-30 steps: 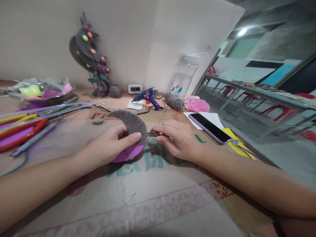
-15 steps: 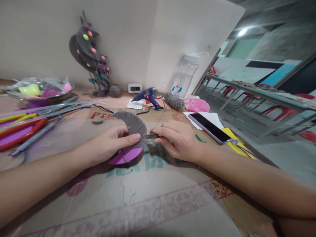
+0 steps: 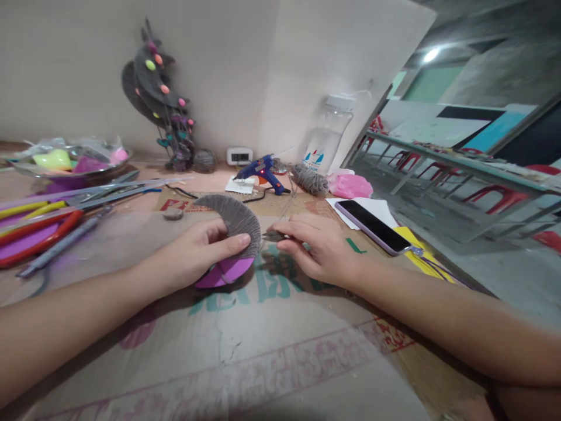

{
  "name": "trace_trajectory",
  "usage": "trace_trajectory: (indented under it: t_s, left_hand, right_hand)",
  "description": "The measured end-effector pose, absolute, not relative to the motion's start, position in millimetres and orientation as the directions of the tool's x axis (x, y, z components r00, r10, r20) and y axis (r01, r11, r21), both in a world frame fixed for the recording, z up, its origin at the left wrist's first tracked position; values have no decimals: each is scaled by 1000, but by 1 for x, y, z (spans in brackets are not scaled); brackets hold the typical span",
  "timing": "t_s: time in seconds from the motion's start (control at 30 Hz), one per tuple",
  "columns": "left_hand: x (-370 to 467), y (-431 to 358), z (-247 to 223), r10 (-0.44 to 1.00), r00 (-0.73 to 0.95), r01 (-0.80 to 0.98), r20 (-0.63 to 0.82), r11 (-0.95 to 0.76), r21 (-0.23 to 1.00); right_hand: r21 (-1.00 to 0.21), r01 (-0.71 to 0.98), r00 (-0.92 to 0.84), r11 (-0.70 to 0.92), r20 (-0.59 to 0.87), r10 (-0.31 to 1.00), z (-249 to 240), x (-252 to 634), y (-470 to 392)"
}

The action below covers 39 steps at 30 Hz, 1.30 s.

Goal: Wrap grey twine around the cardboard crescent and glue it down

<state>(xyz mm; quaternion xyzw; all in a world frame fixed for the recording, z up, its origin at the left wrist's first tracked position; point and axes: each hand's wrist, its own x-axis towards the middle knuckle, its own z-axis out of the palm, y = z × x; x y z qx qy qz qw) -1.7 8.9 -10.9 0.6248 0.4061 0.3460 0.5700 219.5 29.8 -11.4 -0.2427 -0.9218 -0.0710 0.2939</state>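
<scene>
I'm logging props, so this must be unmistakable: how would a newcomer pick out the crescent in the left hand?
Find the big cardboard sheet, then follow the left forearm above it to the left hand. It holds a crescent wound mostly in grey yarn. Unlike the dark crescents by the wall, dotted with bright balls, its lower end is mostly bare purple.

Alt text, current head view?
The left hand holds a crescent wrapped in gray yarn, its lower part purple; beside it, the right hand pinches a small gray item too blurred to identify. Behind are a blue hot glue gun, a yarn bundle and a water bottle; a phone lies to the right.
</scene>
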Motion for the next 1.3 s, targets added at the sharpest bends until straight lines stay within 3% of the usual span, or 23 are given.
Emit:
trace_trajectory:
  t_s: [0.63,1.03,1.17,1.3]
  left_hand:
    - [-1,8,-12,916,398,211,45,-139,968]
    - [-3,12,-13,869,495,145,-27,-52,988]
    - [-5,12,-13,868,496,156,-25,-60,986]
    - [-4,12,-12,872,490,153,-25,-57,987]
  right_hand:
    - [17,488,-729,873,558,397,-11,220,31]
    - [192,462,-762,866,585,276,-10,219,31]
    - [189,461,-754,867,598,271,-10,218,31]
    - [101,466,-739,879,591,324,-11,219,30]
